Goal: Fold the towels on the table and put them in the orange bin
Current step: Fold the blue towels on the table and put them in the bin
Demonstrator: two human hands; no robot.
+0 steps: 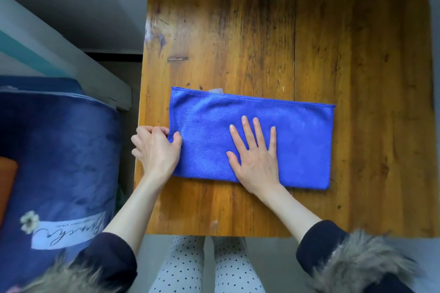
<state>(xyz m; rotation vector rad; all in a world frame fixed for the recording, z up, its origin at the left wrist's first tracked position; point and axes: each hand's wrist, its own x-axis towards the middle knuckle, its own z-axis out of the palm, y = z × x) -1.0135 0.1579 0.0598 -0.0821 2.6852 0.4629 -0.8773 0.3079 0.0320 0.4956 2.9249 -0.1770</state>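
A blue towel [297,140], folded into a long rectangle, lies flat on the wooden table [238,31]. My left hand [156,150] pinches the towel's left edge, thumb on top and fingers curled under it. My right hand [256,162] rests flat on the middle of the towel with fingers spread, holding nothing. A small white label sticks out at the towel's far edge. An orange shape [7,181] shows at the far left edge of the view; I cannot tell whether it is the bin.
A dark blue blanket [59,162] with a flower and a printed label covers a bed left of the table. A white ledge [71,62] runs along the wall behind it. The table's near edge is just above my legs.
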